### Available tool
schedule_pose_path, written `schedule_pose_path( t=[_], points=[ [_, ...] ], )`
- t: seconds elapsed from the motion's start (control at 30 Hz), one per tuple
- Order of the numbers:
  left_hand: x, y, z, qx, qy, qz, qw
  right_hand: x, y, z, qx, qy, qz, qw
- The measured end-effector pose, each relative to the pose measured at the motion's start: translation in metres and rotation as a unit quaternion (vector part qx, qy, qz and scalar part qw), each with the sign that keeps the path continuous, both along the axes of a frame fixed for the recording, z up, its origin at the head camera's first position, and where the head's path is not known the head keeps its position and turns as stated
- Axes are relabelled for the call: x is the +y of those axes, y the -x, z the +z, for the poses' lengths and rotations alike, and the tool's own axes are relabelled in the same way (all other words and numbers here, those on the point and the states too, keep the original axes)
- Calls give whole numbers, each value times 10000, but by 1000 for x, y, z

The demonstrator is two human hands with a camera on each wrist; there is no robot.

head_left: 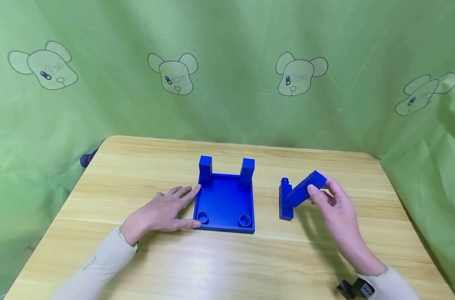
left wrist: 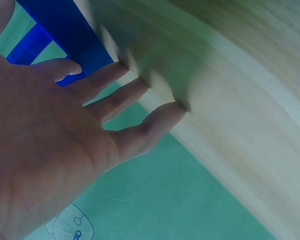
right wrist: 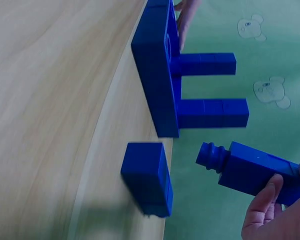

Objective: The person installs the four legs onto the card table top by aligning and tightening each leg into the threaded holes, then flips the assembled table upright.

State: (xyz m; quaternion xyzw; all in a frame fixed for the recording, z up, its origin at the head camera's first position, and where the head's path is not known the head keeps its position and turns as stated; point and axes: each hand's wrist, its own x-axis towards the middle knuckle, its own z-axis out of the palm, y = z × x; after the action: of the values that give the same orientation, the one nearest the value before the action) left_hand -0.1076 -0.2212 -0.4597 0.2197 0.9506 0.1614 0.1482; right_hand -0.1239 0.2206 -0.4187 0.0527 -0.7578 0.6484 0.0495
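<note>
A blue square tray-like panel [head_left: 223, 204] lies on the table with its raised rim upward. Two square blue legs [head_left: 206, 168] stand upright at its far corners, and round threaded sockets [head_left: 244, 221] show at the near corners. Against the panel's left side rests my left hand [head_left: 163, 210], fingers spread, thumb at the near corner. My right hand [head_left: 337, 208] pinches a loose blue leg [right wrist: 262, 170] between thumb and fingers, tilted above the table. Its threaded end points away from the hand in the right wrist view. Below it another blue leg [head_left: 286, 212] lies on the wood, screw end away from me.
The wooden table [head_left: 212, 266] has rounded far corners. A green curtain [head_left: 234, 116] with printed mouse-like heads hangs behind and at both sides. A dark rounded object [head_left: 85, 160] shows past the table's left edge. A black device [head_left: 356, 288] sits at the right wrist.
</note>
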Motion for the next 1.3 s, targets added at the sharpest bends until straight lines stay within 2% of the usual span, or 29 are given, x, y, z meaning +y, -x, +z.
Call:
schedule_pose_path(
  t=[0.23, 0.47, 0.67, 0.83, 1.03, 1.3],
  points=[
    [0, 0, 0, 14, 16, 8, 10000, -18, -3, 4, 111, -102, 487, 9987],
    [0, -1, 1, 29, 25, 4, 10000, -38, -9, 13, 41, -297, 733, 9969],
    [0, -2, 1, 28, 39, 20, 10000, -59, -12, 14, 49, -475, 1003, 9938],
    [1, -1, 1, 80, 41, -19, 10000, -72, -13, 11, 106, -726, 1082, 9914],
    [1, -1, 0, 91, 59, -22, 9999, -85, -13, 2, 25, -553, 1425, 9882],
    [1, -1, 0, 136, 58, -44, 9999, -104, -14, -9, 31, -617, 1763, 9824]
  ],
)
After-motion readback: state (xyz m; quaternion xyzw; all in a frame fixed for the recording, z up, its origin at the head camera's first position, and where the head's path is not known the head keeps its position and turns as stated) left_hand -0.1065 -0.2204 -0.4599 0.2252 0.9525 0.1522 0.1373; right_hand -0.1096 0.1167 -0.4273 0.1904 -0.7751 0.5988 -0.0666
